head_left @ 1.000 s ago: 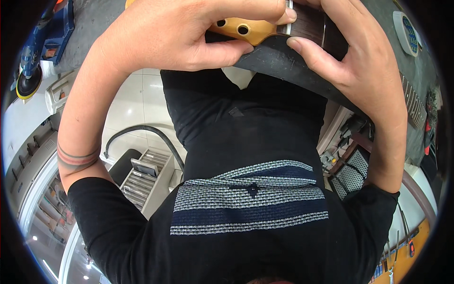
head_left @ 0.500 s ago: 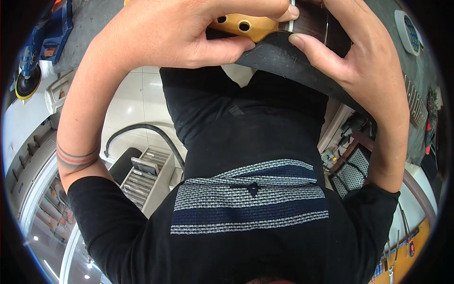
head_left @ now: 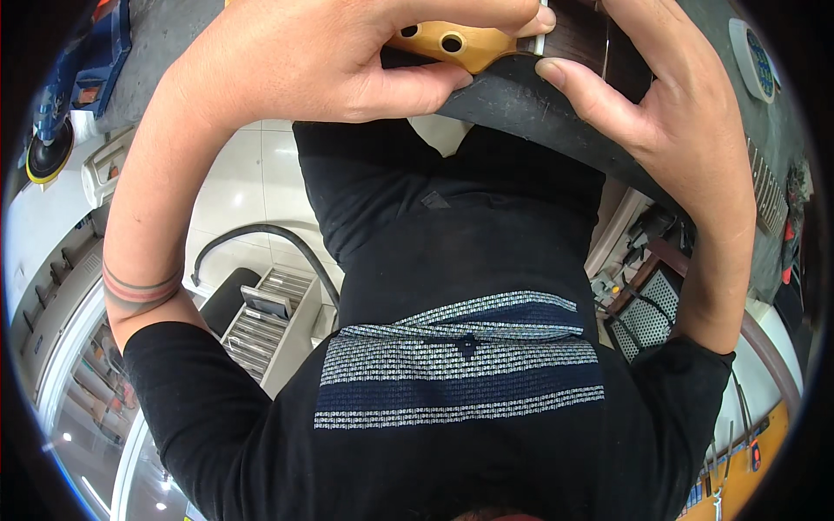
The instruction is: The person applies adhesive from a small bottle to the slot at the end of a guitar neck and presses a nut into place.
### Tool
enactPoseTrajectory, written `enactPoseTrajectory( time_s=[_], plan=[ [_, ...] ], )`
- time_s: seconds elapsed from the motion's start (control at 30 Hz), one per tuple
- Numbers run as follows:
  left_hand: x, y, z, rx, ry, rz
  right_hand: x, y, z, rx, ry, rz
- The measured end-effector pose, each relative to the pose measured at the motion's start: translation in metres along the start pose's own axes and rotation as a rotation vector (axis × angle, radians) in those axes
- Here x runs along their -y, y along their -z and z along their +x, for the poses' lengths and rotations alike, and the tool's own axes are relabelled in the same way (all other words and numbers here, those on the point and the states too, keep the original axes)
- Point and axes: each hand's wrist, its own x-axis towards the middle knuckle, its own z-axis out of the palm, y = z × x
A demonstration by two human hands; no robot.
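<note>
Yellow headstock (head_left: 479, 54), cropped, behind left hand (head_left: 343, 61)

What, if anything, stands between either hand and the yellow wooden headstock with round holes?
Nothing visible does. The left hand lies over the yellow wooden headstock with round holes, fingertip at the thin white strip; the right hand is at the dark wooden fretboard. The upper edge crops the rest.

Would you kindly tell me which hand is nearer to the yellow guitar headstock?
The left. The left hand curves over the guitar headstock, thumb by its near edge; the right hand is to its right, at the dark fretboard.
</note>
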Motion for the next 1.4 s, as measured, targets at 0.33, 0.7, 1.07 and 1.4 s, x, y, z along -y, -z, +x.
enactPoseTrajectory(
  time_s=[0.33, 0.7, 1.07, 1.4],
  plan=[
    [-0.006, 0.001, 0.005, -0.062, -0.082, -0.004, 0.0, 0.001, 0.0, 0.004, -0.006, 0.002],
    [-0.008, 0.002, 0.006, -0.051, -0.077, -0.004, 0.0, 0.001, -0.003, 0.007, -0.015, -0.015],
    [-0.013, 0.008, 0.01, -0.037, -0.048, -0.032, 0.001, 0.006, -0.011, 0.009, -0.045, -0.05],
    [-0.021, 0.024, 0.019, 0.032, 0.104, -0.198, -0.001, 0.015, -0.011, 0.027, -0.075, -0.061]
  ],
)
